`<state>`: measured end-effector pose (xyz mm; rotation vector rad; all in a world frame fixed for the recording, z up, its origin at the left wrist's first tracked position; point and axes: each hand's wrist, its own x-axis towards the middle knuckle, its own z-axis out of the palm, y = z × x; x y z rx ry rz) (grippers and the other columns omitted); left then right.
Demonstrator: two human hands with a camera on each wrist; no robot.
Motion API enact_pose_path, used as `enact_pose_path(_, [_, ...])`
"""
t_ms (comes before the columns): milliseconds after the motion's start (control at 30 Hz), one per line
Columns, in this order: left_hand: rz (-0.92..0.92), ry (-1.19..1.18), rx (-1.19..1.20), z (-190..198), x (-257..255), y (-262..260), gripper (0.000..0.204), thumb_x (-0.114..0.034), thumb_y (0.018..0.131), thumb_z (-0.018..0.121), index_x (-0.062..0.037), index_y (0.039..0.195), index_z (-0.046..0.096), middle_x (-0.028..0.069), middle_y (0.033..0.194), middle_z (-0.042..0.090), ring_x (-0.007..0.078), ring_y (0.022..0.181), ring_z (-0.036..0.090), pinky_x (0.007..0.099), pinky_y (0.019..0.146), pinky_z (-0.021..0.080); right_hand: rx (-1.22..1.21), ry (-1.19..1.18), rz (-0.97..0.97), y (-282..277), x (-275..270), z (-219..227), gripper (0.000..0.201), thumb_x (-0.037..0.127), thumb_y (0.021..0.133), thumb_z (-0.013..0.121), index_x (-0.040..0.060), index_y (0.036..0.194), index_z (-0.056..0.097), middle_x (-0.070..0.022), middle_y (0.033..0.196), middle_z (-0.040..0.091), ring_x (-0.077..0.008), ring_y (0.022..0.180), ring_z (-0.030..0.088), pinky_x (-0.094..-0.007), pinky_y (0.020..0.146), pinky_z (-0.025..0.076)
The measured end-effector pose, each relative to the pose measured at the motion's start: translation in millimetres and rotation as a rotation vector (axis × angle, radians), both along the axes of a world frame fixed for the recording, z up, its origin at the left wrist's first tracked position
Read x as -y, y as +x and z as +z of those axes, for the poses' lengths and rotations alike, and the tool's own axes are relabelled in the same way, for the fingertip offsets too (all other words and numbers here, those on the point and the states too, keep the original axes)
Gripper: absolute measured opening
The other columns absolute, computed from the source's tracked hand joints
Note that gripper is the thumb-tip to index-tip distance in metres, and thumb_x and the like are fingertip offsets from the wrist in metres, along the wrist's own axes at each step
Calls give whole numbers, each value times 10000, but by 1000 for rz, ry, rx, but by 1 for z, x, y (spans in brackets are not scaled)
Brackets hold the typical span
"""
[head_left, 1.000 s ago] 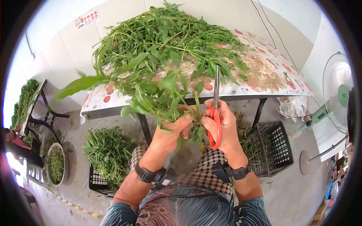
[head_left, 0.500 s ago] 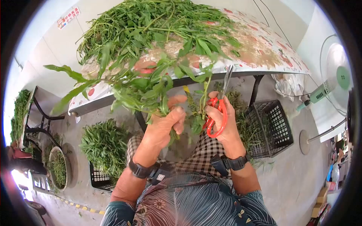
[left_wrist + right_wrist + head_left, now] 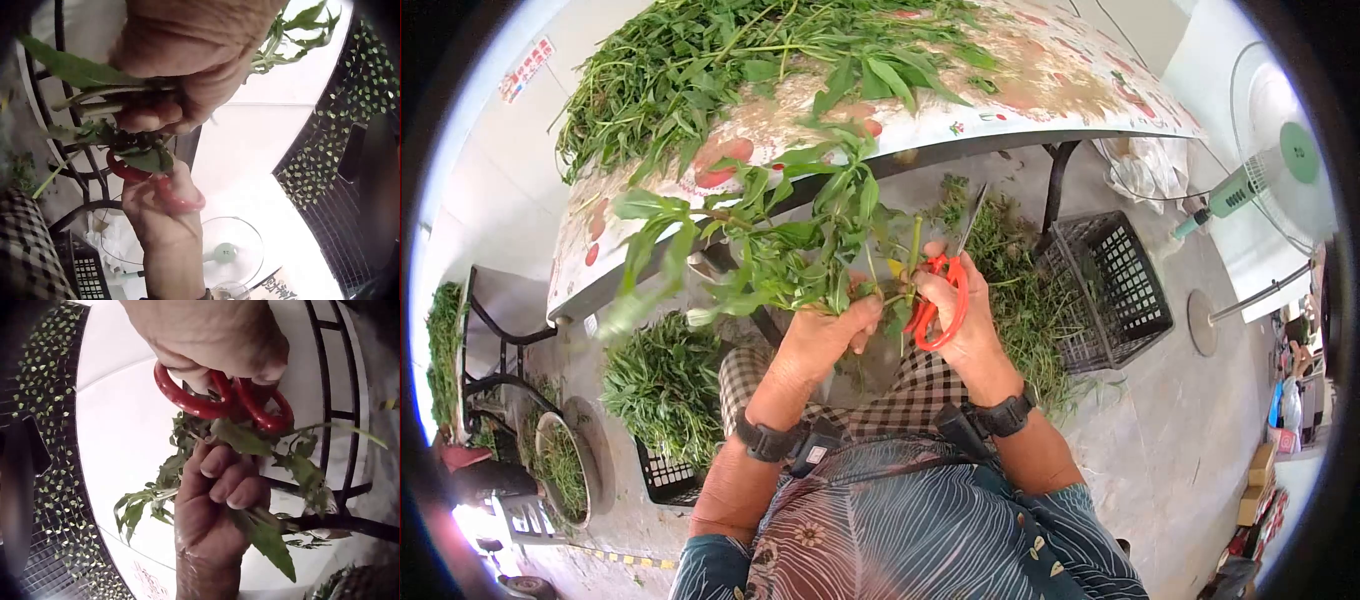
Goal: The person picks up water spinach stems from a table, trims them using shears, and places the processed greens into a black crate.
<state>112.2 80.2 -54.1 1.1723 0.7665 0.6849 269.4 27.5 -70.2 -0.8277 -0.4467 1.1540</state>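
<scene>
In the head view my left hand (image 3: 815, 345) grips a bunch of leafy green stems (image 3: 785, 255), its leaves fanning out up and left. Their cut ends poke out past the curled fingers in the left wrist view, where the stems (image 3: 94, 107) lie side by side. My right hand (image 3: 975, 345) holds red-handled scissors (image 3: 953, 310), the handles across the palm and the blades pointing up and away. Its thumb and fingertips also pinch a short leafy sprig (image 3: 915, 250) close beside the left hand. The right wrist view shows both red loops (image 3: 194, 406) beneath the fingers.
A heap of cut greens (image 3: 690, 75) covers much of the patterned table (image 3: 1040, 85) ahead. Below stand a crate piled with greens (image 3: 662, 385) at left and a black crate (image 3: 1115, 290) at right, beside loose stems (image 3: 1015, 290). A standing fan (image 3: 1250, 185) is at far right.
The head view has tipped down, so the table sits higher and further left. My hands, close together at the stems a second ago, drew apart and now have a small gap between them.
</scene>
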Motion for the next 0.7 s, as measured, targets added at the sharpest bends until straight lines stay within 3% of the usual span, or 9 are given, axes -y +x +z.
enact_pose_path(367, [-112, 12, -119, -8, 2, -1, 152, -63, 803, 594, -31, 945, 551, 19, 674, 530, 74, 526, 461, 210, 444, 361, -323, 79, 23, 4, -8, -38, 319, -36, 774, 596, 30, 1044, 440, -85, 783, 550, -200, 736, 586, -294, 642, 493])
enact_pose_path(500, [-120, 13, -96, -8, -1, -2, 197, -91, 828, 568, -13, 1009, 559, 30, 671, 535, 73, 499, 443, 213, 450, 358, -316, 51, -51, 20, -16, -54, 315, -33, 752, 578, 28, 1028, 440, -90, 805, 546, -199, 688, 577, -301, 611, 494])
enact_pose_path(600, [-87, 40, -137, -3, -2, -8, 233, -138, 858, 551, -8, 1050, 561, 29, 672, 531, 73, 492, 430, 208, 450, 352, -133, -3, -279, 62, -20, -53, 323, -58, 738, 547, 21, 1033, 441, -98, 824, 550, -199, 699, 579, -296, 602, 493])
enact_pose_path(700, [-27, 22, -168, -5, -8, -21, 231, -176, 865, 551, -17, 1032, 576, 20, 674, 530, 70, 502, 431, 191, 464, 351, 227, -123, -557, 118, -10, -52, 354, -86, 731, 530, 11, 1060, 445, -95, 825, 557, -187, 690, 578, -278, 575, 483])
